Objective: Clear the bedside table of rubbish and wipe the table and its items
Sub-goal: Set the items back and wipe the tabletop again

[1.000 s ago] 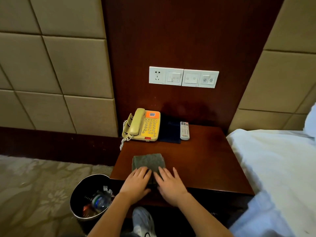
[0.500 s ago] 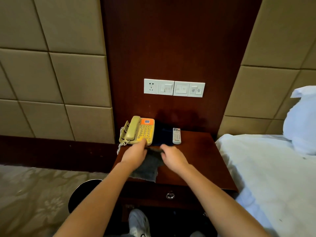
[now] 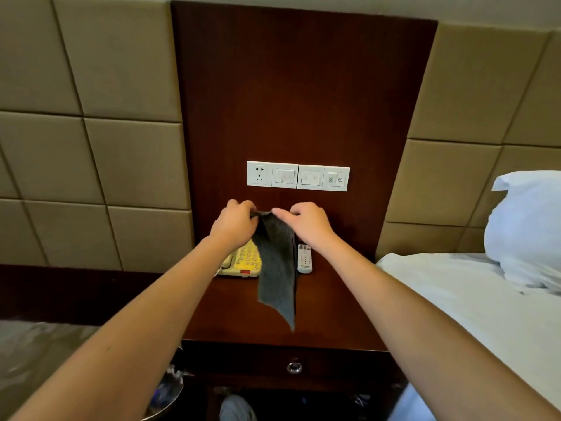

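— What's on the one table [image 3: 334, 314]?
— One telephone [image 3: 244, 259], one remote [image 3: 304, 259].
— And the person?
— One left hand [image 3: 235, 223], one right hand [image 3: 306, 224], one grey cloth [image 3: 277, 268].
— Elsewhere?
— One bin [image 3: 164, 399], one pillow [image 3: 528, 229], one drawer knob [image 3: 294, 367], two switch plates [image 3: 272, 174] [image 3: 323, 178] on the wall.

On the bedside table [image 3: 328, 314] I see only part of the telephone [image 3: 244, 259]; the rest is behind the left forearm [image 3: 194, 278] and the cloth [image 3: 277, 262]. Left of the table the bin [image 3: 165, 399] is cropped and blurred. Labels on the remote [image 3: 304, 259] are unreadably small
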A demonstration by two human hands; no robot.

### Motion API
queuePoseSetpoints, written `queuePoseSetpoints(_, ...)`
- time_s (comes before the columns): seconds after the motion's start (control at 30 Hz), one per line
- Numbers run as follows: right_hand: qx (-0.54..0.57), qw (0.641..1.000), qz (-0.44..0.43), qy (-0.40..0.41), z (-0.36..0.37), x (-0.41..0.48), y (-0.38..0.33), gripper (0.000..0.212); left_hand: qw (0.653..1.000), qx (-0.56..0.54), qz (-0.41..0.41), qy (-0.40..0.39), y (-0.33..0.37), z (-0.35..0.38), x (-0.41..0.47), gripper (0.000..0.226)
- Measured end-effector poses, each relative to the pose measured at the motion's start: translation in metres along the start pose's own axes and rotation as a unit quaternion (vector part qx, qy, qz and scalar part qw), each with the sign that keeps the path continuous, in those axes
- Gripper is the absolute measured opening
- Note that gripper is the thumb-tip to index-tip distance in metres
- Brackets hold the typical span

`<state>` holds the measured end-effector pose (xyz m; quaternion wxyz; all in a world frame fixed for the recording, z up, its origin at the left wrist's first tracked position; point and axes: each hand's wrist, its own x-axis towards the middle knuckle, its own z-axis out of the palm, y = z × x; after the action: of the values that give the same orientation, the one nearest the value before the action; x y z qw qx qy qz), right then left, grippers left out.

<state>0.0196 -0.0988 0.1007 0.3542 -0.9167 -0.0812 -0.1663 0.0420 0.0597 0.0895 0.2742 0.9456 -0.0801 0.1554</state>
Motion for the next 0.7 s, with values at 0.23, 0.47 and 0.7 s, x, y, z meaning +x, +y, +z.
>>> queuePoseSetpoints(0.23,0.275,0.949,0.136,-0.077,-0.005,0.0,-0.013,0.053,0.837,-0.486,-0.149,-0.203,0.047,-0.009,-0.018,0.045)
queuePoseSetpoints(0.47,0.387,0.888,0.219,-0.116,-0.021,-0.002,0.0,0.02,0.883,-0.441,-0.097,-0.128,0.041,-0.002,-0.016,0.016)
queuePoseSetpoints(0.7,0.358,0.9,0.248,0.013,-0.064,-0.007,0.04,0.01,0.866,-0.452,-0.21,0.044,-0.001,-0.026,0.001,0.032)
